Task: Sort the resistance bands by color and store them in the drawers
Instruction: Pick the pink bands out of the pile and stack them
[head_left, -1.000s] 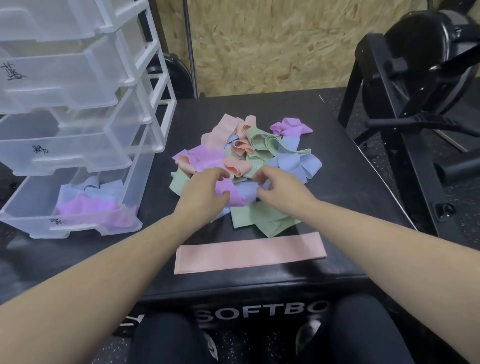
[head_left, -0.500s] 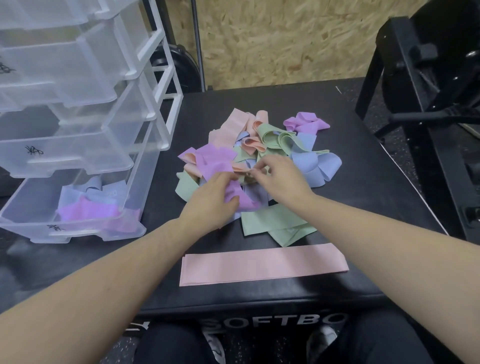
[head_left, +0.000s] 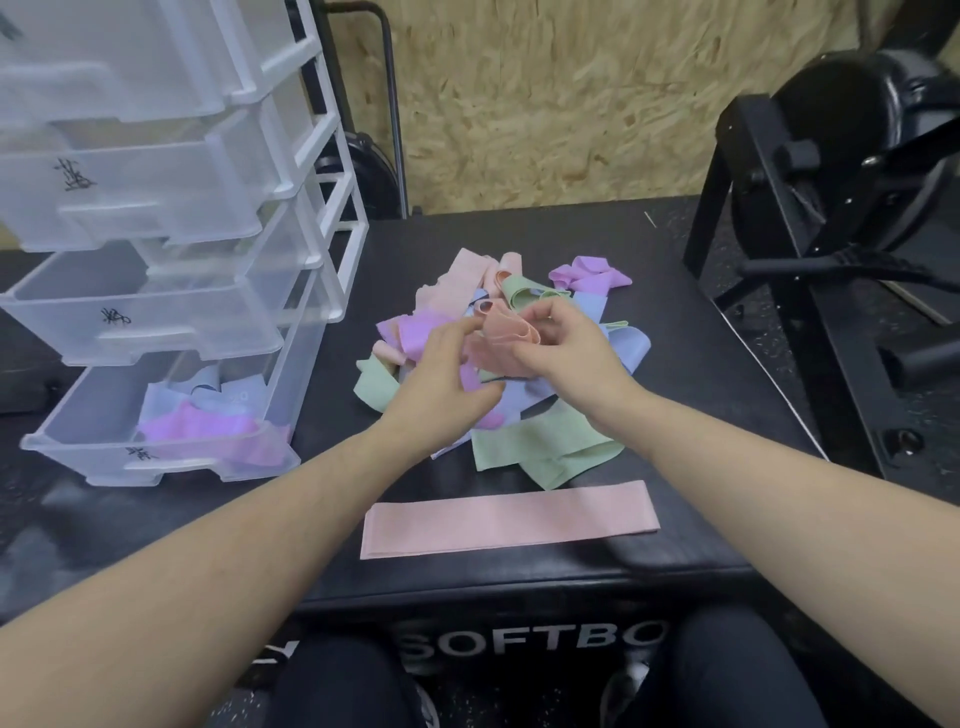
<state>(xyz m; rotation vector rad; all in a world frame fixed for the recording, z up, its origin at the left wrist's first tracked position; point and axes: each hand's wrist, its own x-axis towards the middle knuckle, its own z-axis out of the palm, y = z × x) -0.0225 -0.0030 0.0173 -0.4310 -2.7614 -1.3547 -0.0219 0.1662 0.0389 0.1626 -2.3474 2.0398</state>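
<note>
- The right hand (head_left: 566, 358) is raised just above the heap, fingers curled, thumb and forefinger pinching a crumpled peach band (head_left: 501, 338) of soft, matte woven fabric.
- The left hand (head_left: 441, 382) reaches in from the near left, fingers bent and spread, tips at the left side of the same peach band; whether it actually grips the cloth is hard to tell, since motion blurs the fingertips.
- Both forearms are bare and stretch forward from the near edge of the black padded box (head_left: 701, 374).
- Under the hands lies the heap of bands (head_left: 545, 447) at the middle of the box top: looped and folded strips in green, blue, purple and pink, tangled and overlapping.
- A flat pink band (head_left: 509, 518) lies smoothed into a long rectangle along the near edge, apart from the heap.
- At the left edge of the box stands a translucent plastic drawer unit (head_left: 171, 208) with a white frame and black marker scrawls on the fronts.
- Its bottom drawer (head_left: 93, 431) is pulled out and holds purple and pale blue bands.
</note>
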